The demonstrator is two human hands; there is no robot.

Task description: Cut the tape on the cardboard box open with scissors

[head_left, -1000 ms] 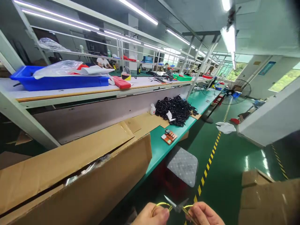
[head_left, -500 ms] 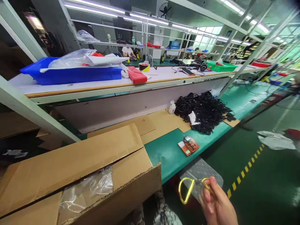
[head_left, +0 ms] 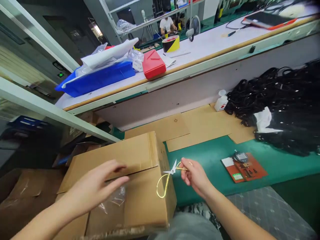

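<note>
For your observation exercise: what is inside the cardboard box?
Through the gap in the box, clear plastic film shows. The flaps and the left hand cover the rest.

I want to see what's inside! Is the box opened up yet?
Partly. One flap of the cardboard box is lifted, and clear plastic shows in the gap. The left hand rests on the flap, and the right hand holds small gold-handled scissors, blades open, at the box's edge. The plastic is not cut and nothing has come out.
</note>
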